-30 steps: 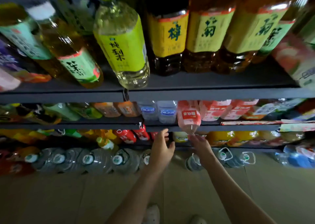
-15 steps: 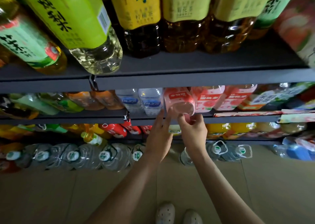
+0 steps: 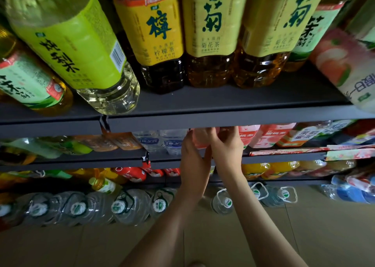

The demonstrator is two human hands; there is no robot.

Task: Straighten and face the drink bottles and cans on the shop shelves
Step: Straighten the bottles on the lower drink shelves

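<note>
A pink peach-drink bottle (image 3: 199,138) stands on the second shelf (image 3: 284,157), mostly hidden by my hands and the shelf above. My left hand (image 3: 192,161) lies against its left side with fingers straight. My right hand (image 3: 226,145) grips its lower body from the right, fingers curled round it. More pink peach bottles (image 3: 267,134) stand in a row to its right. Two clear water bottles (image 3: 160,143) stand to its left.
Large tea bottles with yellow labels (image 3: 211,33) and a green-labelled one (image 3: 81,49) fill the top shelf (image 3: 223,117) close overhead. Red cans (image 3: 132,173) and orange drinks (image 3: 269,170) sit on the lower shelf. Big water jugs (image 3: 129,206) stand on the tiled floor.
The pink bottle has gone from hanging out past the shelf edge to standing back in its row. Both hands have risen and closed in on it; the view has moved nearer the shelves.
</note>
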